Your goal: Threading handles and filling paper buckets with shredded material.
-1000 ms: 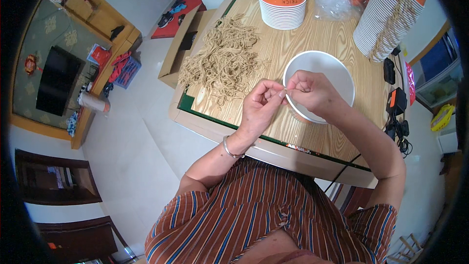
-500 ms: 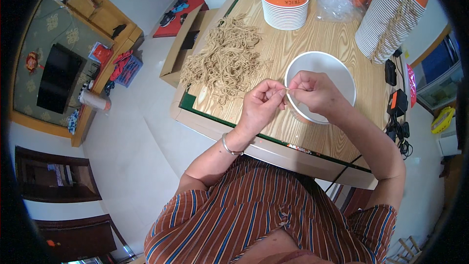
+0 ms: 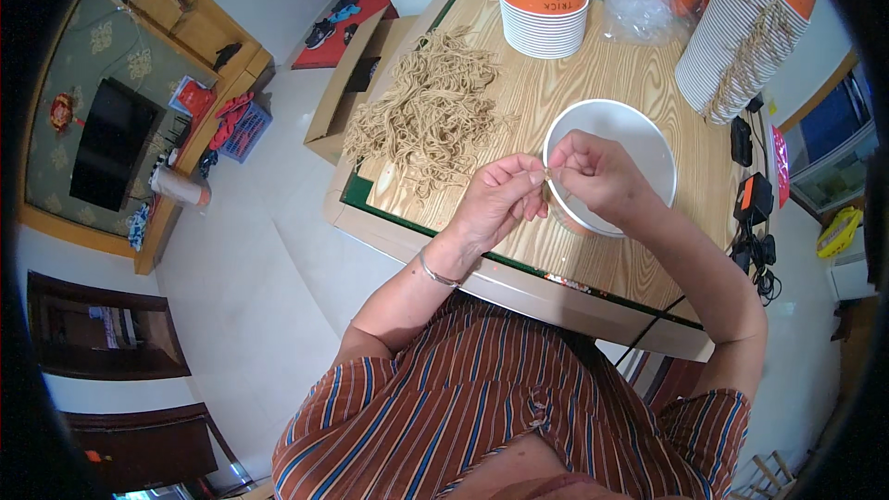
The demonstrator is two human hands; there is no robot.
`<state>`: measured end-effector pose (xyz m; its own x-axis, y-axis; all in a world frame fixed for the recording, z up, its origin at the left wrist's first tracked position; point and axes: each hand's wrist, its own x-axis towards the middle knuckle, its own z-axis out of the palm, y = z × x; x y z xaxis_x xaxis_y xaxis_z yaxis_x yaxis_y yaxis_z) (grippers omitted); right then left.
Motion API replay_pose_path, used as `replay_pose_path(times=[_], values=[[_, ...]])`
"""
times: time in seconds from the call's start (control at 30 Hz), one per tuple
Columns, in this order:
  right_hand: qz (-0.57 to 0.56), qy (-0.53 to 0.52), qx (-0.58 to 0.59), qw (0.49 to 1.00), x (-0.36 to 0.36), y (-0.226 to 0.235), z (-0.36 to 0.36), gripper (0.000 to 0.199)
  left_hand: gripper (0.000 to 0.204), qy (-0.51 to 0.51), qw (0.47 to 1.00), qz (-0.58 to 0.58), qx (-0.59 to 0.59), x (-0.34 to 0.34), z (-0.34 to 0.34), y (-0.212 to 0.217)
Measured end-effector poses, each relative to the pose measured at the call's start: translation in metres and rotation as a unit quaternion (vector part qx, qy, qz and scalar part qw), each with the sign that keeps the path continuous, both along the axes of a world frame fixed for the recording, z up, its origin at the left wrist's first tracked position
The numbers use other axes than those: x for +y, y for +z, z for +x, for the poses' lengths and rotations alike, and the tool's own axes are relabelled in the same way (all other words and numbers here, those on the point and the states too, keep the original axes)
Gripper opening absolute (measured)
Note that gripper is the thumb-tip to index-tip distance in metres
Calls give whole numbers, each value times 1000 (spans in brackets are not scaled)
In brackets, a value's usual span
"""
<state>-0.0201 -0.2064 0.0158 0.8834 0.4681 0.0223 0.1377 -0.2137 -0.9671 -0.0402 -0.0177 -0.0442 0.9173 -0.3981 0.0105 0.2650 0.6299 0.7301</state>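
Note:
A white-lined paper bucket [image 3: 650, 134] stands near the table's front edge with its mouth toward me. At its left rim my left hand [image 3: 505, 196] and my right hand [image 3: 597, 176] meet, fingertips pinched together. Between them shows a small bit of tan cord [image 3: 547, 172]; most of it is hidden by the fingers. My right hand and wrist reach across the bucket's mouth. My left hand is just outside the rim, its lower fingers curled. To the left lies a loose heap of tan cords [image 3: 426, 111].
Nested orange and white paper buckets [image 3: 544, 23] stand at the back. Another stack [image 3: 718, 60], with cords along its side, leans at the right. A clear plastic bag [image 3: 639, 5] lies between them. Black adapters and cables [image 3: 755, 199] line the right edge. An open cardboard box [image 3: 338, 97] sits left of the table.
My left hand has turned slightly and its lower fingers have shifted. Both hands stay pinched at the bucket's rim. The whole view has shifted very slightly.

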Motion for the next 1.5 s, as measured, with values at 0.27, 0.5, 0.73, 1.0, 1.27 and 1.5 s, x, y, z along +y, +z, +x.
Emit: replay_pose_path(times=[0.27, 0.5, 0.73, 1.0, 1.27, 1.5], values=[[-56, -22, -115, 991, -1, 10, -10, 8, 11, 2, 999, -42, 34, -1, 2, -4], [-117, -35, -167, 978, 0, 15, -13, 11, 10, -5, 999, -42, 35, -3, 2, 1], [-126, -43, -223, 966, 2, 12, -14, 14, 10, 6, 999, -25, 42, -5, 2, 0], [-141, -42, -256, 956, 4, 13, -15, 12, 9, 29, 999, 0, 31, -6, -1, 4], [-73, -22, -120, 990, -1, 9, -4, 7, 9, 35, 999, 27, -6, -8, -2, 7], [-52, -31, 119, 991, -3, 23, -1, 5, 8, 49, 993, 97, -47, -9, -5, 8]])
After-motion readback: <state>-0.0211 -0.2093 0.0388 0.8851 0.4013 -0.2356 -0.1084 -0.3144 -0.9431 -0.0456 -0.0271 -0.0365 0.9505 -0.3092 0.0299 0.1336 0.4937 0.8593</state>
